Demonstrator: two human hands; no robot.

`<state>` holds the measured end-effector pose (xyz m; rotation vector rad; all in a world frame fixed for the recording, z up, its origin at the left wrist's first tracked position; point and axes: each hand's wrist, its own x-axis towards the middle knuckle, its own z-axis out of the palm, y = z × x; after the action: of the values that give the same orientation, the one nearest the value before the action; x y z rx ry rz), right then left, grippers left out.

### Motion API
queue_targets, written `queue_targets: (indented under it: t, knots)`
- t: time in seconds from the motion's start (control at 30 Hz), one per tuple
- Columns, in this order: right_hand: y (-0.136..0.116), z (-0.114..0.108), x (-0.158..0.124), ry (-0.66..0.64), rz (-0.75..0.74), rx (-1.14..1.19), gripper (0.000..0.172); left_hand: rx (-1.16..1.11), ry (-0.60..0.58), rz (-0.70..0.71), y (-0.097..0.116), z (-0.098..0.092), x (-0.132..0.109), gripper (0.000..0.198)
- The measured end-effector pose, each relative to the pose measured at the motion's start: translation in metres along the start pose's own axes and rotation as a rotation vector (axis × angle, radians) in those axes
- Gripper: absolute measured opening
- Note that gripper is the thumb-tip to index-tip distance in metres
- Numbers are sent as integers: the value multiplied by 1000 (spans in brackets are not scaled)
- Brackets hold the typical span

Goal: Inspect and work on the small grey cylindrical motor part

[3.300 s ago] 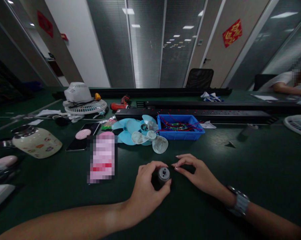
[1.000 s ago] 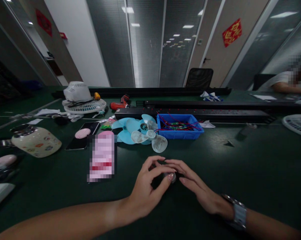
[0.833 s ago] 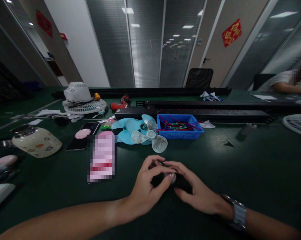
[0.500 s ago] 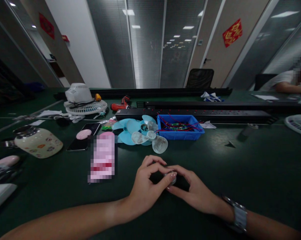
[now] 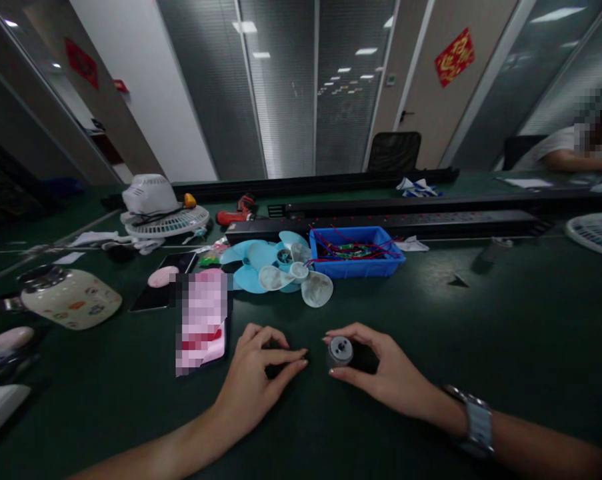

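Passed over since half a second ago: motor now clamped between thumb and fingers of right hand, low over the table, near side of the fan blades. Left hand off it, pulled left, fingertips nearly touching; cannot tell if anything between. Grip now right-only.

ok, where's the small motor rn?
Head view, low centre: the small motor is pinched in the right hand, just right of the left hand, nearer than the blue fan blades.
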<state>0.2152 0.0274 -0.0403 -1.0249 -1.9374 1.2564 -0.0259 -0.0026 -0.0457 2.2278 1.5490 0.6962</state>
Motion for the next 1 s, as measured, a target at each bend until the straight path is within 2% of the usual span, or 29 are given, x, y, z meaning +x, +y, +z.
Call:
queue_targets:
  t: [0.2, 0.3, 0.43, 0.53, 0.63, 0.77, 1.0]
  knots:
    - [0, 0, 0, 8, 2, -5, 39, 32, 11, -17, 1, 1, -1, 22]
    - [1, 1, -1, 10, -3, 1, 40, -42, 91, -28, 6, -1, 2, 20]
    - [3, 1, -1, 11, -28, 10, 39, -226, 212, 37, 27, 1, 12, 19]
    - [4, 1, 0, 2, -58, 29, 34, -370, 191, 113, 46, 6, 20, 15]
    - [4, 1, 0, -9, -58, 49, 29, -420, 159, 123, 56, 11, 24, 13]
    - [1, 1, 2, -9, -36, 50, 28, -389, 158, 105, 56, 11, 25, 14]
    - [2, 2, 3, -7, -22, 69, 26, -361, 129, 154, 54, 5, 25, 13]
